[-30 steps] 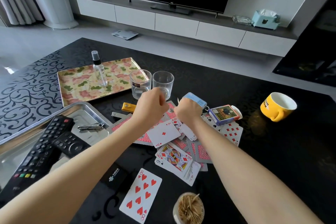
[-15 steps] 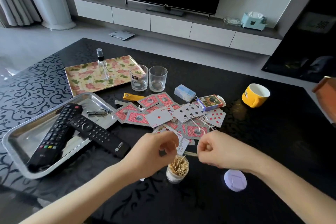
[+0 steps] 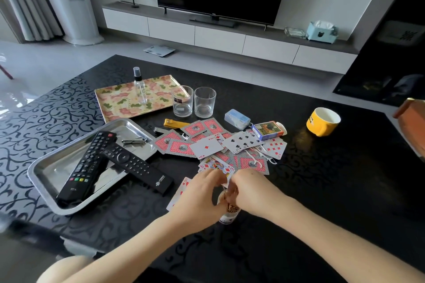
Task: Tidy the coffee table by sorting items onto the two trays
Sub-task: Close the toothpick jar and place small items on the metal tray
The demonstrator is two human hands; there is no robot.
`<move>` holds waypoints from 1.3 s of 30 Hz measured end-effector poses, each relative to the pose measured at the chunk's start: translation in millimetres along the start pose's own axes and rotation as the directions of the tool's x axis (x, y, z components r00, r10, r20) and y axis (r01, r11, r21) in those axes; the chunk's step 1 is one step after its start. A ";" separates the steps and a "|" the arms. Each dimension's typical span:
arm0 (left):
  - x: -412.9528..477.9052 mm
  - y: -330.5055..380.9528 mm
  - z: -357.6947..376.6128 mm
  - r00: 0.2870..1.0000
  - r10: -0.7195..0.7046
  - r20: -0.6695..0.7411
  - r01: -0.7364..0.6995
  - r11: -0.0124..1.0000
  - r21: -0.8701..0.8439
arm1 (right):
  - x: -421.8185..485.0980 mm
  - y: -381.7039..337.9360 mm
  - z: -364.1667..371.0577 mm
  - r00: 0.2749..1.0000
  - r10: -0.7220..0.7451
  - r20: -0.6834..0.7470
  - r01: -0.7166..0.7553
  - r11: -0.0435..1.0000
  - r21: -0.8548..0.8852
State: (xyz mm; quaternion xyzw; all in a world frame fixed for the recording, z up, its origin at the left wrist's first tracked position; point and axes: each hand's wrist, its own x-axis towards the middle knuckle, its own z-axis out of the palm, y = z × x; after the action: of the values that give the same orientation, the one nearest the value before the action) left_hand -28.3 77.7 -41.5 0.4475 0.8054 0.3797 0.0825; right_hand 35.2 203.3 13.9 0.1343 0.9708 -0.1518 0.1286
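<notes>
My left hand [image 3: 202,195] and my right hand [image 3: 251,193] meet, fingers curled, over the mouth of a small toothpick jar [image 3: 230,212] near the table's front. The left curls against the jar's side. The right pinches at the toothpicks, with its fingertips hidden. Playing cards [image 3: 207,147] lie scattered just beyond. The steel tray [image 3: 46,174] at left holds two black remotes [image 3: 89,165] and a nail clipper [image 3: 134,141]. On the floral tray [image 3: 115,103] behind it stands a spray bottle [image 3: 140,87].
Two glasses [image 3: 193,101] stand beside the floral tray. A yellow tool [image 3: 174,123], a blue box [image 3: 236,119] and a card box [image 3: 268,130] lie past the cards. A yellow mug [image 3: 323,122] sits at right, and a brown object [image 3: 411,122] is at the right edge.
Both hands drew back from the far cards to the toothpick jar, then closed together over its mouth. The lilac lid seen to the right is now out of sight.
</notes>
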 end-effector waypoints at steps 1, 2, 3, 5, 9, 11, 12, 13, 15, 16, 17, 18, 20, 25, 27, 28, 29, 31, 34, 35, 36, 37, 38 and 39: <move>-2.8 0.0 -2.0 1.000 -0.001 -0.013 0.001 1.000 -0.013 | -3.7 -0.1 -4.2 1.000 0.002 0.014 -0.002 0.999 0.047; -4.9 1.4 -3.5 1.000 0.002 -0.002 -0.002 1.000 -0.011 | -7.0 1.6 -7.9 1.000 -0.001 0.029 -0.002 0.995 0.104; -6.7 2.8 -4.0 1.000 0.004 0.029 -0.004 1.000 -0.010 | -11.7 3.2 -11.0 0.999 -0.018 0.031 0.012 0.987 0.161; -9.1 5.4 -1.0 0.997 -0.003 0.081 0.006 0.999 -0.040 | -18.2 7.1 -12.3 0.999 -0.037 0.029 0.028 0.965 0.261; -11.4 11.3 9.4 0.995 -0.087 0.052 0.093 0.989 -0.115 | -19.6 9.0 2.3 0.997 0.009 -0.079 0.022 0.926 0.377; -11.6 16.4 14.5 0.996 -0.093 0.017 0.094 0.990 -0.107 | -20.3 11.4 7.9 0.985 0.063 -0.162 0.011 0.905 0.424; -10.9 19.6 17.2 0.996 -0.093 -0.008 0.091 0.991 -0.093 | -21.2 14.7 9.2 0.975 0.087 -0.202 0.012 0.897 0.442; -10.1 22.4 20.5 0.995 -0.097 -0.032 0.094 0.993 -0.077 | -24.1 19.2 8.7 0.962 0.113 -0.248 0.013 0.891 0.455; -10.2 24.8 24.1 0.990 -0.122 -0.075 0.120 0.992 -0.034 | -30.6 33.5 7.1 0.924 0.193 -0.330 -0.024 0.890 0.456; -10.7 23.5 24.9 0.988 -0.116 -0.100 0.116 0.993 -0.008 | -34.5 42.5 6.7 0.901 0.239 -0.361 -0.070 0.903 0.425; -11.0 20.1 25.7 0.987 -0.097 -0.127 0.100 0.995 0.016 | -38.3 53.0 8.0 0.884 0.280 -0.375 -0.140 0.923 0.359; -11.8 15.8 26.8 0.985 -0.082 -0.149 0.088 0.996 0.031 | -42.3 64.0 11.6 0.878 0.316 -0.359 -0.229 0.937 0.263; -13.9 9.1 29.0 0.972 -0.108 -0.210 0.111 0.994 0.001 | -50.3 85.3 24.6 0.892 0.373 -0.254 -0.373 0.926 0.054; -17.7 20.2 28.7 0.927 -0.371 -0.064 0.283 0.798 -0.532 | -64.1 112.8 49.7 0.885 0.459 -0.074 -0.449 0.886 0.119; -15.0 25.6 29.6 0.915 -0.403 0.028 0.328 0.703 -0.631 | -66.9 116.6 50.2 0.907 0.412 -0.087 -0.399 0.907 0.135; -12.2 26.4 31.4 0.907 -0.418 0.043 0.348 0.691 -0.633 | -67.8 117.5 50.1 0.919 0.382 -0.096 -0.371 0.921 0.118; -9.3 27.4 34.0 0.899 -0.435 0.044 0.363 0.686 -0.630 | -68.6 117.4 50.0 0.927 0.361 -0.100 -0.351 0.931 0.101; -3.3 27.9 39.0 0.884 -0.468 0.015 0.379 0.697 -0.609 | -67.6 114.0 51.0 0.937 0.333 -0.103 -0.325 0.942 0.082; -3.9 25.2 44.8 0.866 -0.498 0.058 0.428 0.675 -0.602 | -66.5 104.7 53.7 0.941 0.305 -0.147 -0.287 0.949 0.130; -5.4 23.7 45.9 0.853 -0.515 0.085 0.451 0.647 -0.615 | -66.1 100.1 53.0 0.940 0.296 -0.170 -0.266 0.947 0.179; -7.3 22.2 46.6 0.844 -0.525 0.110 0.469 0.623 -0.626 | -65.9 95.3 51.9 0.936 0.291 -0.200 -0.241 0.940 0.242; -8.9 22.1 47.2 0.845 -0.520 0.127 0.469 0.604 -0.644 | -65.9 89.9 49.9 0.929 0.289 -0.231 -0.212 0.927 0.310; -9.8 22.5 47.4 0.853 -0.503 0.141 0.457 0.587 -0.668 | -65.4 84.3 46.9 0.922 0.284 -0.264 -0.176 0.912 0.369; -9.9 22.7 47.3 0.862 -0.484 0.148 0.437 0.565 -0.699 | -64.0 79.0 44.2 0.915 0.279 -0.290 -0.142 0.898 0.415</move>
State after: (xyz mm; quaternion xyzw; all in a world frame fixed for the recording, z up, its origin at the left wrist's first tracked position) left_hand 14.8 102.5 -61.1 0.1424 0.6844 0.6392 0.3205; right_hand 127.7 247.0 -28.8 0.2872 0.9083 -0.2990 -0.0551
